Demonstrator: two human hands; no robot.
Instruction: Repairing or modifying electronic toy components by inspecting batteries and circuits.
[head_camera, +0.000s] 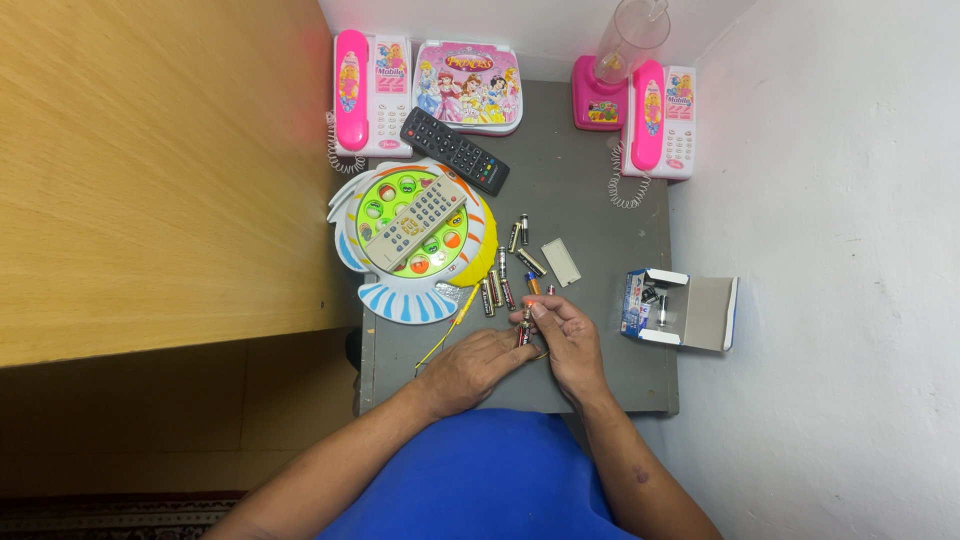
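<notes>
A small battery (523, 330) is being pinched between the fingers of the left hand (475, 368) and right hand (565, 340), both curled shut around it, low over the grey surface (590, 200), while more batteries (497, 285) are lying loose beside the fish-shaped toy (405, 285), still to be handled.

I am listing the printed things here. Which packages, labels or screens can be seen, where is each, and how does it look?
Open battery box: right table edge, beside the right hand; small, white and blue, flap open.
Toy laptop lid: far edge, between two pink toy phones; pink, cartoon picture label.
Toy phone labels: small pink and white picture panels.
Screens: none lit.
</notes>
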